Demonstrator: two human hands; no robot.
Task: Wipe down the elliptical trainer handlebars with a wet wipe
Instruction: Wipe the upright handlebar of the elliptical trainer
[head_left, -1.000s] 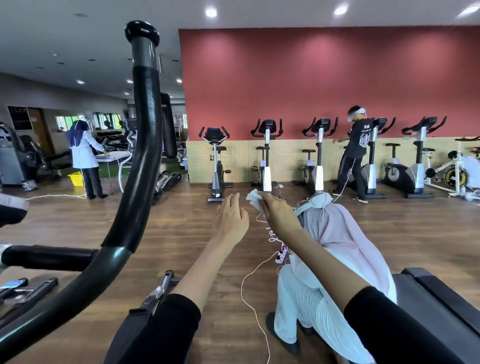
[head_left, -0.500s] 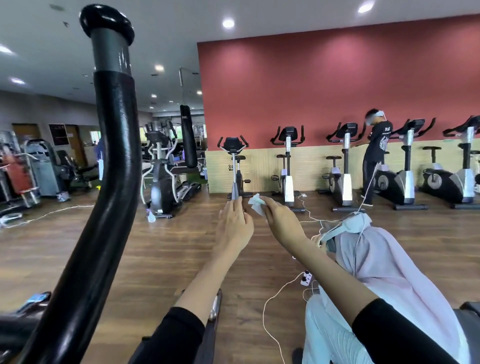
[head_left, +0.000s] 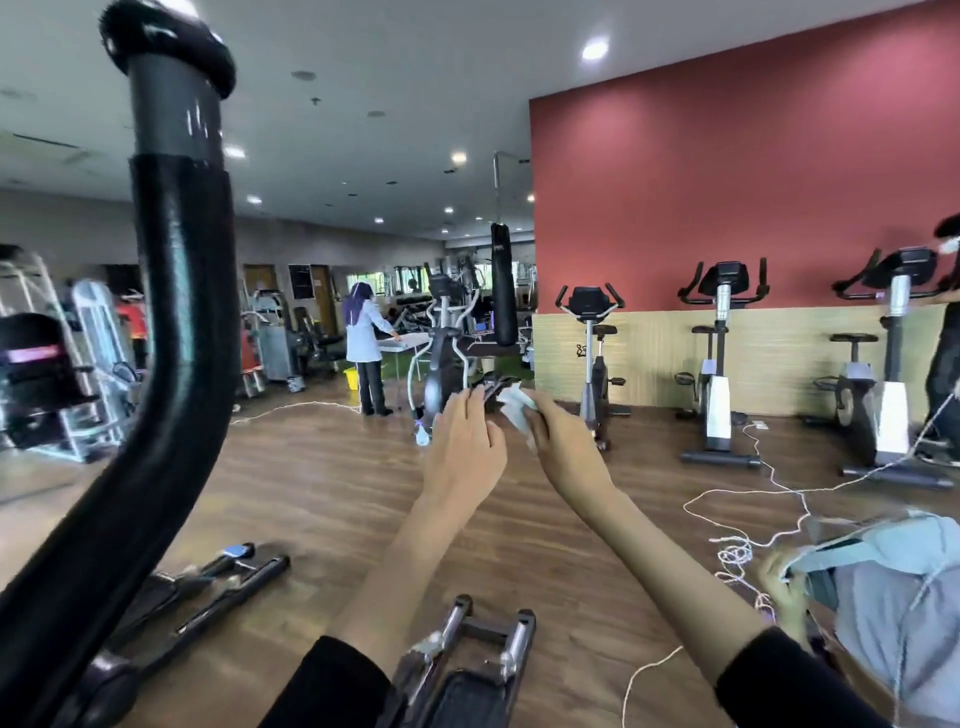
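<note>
Two hands are held out at chest height in front of the person, forearms bare below black sleeves. Right hand (head_left: 567, 457): fingers curled, pinching a crumpled white wet wipe (head_left: 513, 408) at its fingertips. Left hand (head_left: 464, 448): back of the hand to the viewer, fingers straight and close together, tips just beside the wipe; contact with it cannot be confirmed.

Wet wipe location: in the air between the two sets of fingertips, well apart from the handlebar (head_left: 179, 291). That handlebar, a thick black curved tube with a grey band and a black end cap, rises at the left of the view; neither hand touches it.

Surroundings noted: wooden floor (head_left: 322, 493); a white cable (head_left: 748, 512) trailing across it to the right; three upright exercise bikes (head_left: 719, 364) along a red wall (head_left: 727, 182); a black punching bag (head_left: 503, 291) hanging further back; a second person in a white coat (head_left: 363, 345) standing at a bench (head_left: 402, 340) in the distance; a third person in pale clothing (head_left: 898, 608) low at the right edge
</note>
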